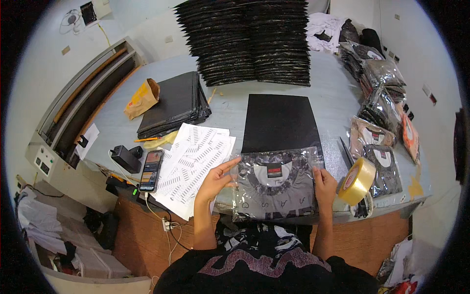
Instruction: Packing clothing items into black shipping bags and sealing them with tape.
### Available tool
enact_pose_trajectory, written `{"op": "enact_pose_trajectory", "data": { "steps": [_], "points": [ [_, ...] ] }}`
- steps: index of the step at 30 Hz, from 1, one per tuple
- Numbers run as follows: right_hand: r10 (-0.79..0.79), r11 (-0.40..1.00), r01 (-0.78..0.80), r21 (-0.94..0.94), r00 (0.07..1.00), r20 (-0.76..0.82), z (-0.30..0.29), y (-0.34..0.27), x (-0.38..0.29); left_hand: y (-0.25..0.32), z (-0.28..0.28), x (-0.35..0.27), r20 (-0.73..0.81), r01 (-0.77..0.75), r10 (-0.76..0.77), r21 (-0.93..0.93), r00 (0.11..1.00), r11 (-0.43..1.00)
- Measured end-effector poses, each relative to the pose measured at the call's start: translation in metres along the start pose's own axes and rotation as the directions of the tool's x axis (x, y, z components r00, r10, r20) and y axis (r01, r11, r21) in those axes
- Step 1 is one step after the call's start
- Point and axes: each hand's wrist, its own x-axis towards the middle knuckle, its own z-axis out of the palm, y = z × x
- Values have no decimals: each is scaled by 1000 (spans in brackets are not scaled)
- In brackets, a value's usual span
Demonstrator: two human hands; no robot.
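A folded grey shirt with a camouflage-patterned collar, sealed in a clear plastic bag [273, 198], is before me at the table's front edge. My left hand [214, 182] holds the bag's left side, its index finger extended along the upper corner. On the opposite side, my right hand [324, 187] pinches the bag's edge between thumb and fingers. Just beyond the bag lies a flat black sheet or bag [279, 119], its near end covered by the shirt. A roll of clear packing tape [357, 182] stands right of my right hand.
Black packages rise in tall stacks [249, 44] at the back. Left are printed paper sheets [196, 161], a charging phone [151, 171], a black stack [170, 101] and a paper bag [143, 99]. Scissors [346, 150] and bagged garments [382, 169] lie right. Cables [170, 224] hang below the table.
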Motion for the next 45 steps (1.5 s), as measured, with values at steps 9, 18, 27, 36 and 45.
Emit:
{"op": "enact_pose_trajectory", "data": {
  "steps": [9,18,27,36,45],
  "points": [
    [1,991,-5,-130,1000,-29,0,-1,-1,-30,16,-7,-389,38,123,383,913,923],
    [-13,992,10,-127,1000,-16,-1,-2,-2,-15,19,-16,-353,226,-63,443,934,868],
    [7,989,-10,-149,1000,-24,-1,2,-1,-9,14,-14,-298,268,-147,422,943,866],
    [5,994,-9,-113,999,-34,1,2,-4,-20,12,-14,-318,137,-87,140,944,981],
    [19,979,-23,-202,1000,-21,0,-4,-5,-13,20,-8,-371,196,-43,386,928,902]
  ]
}}
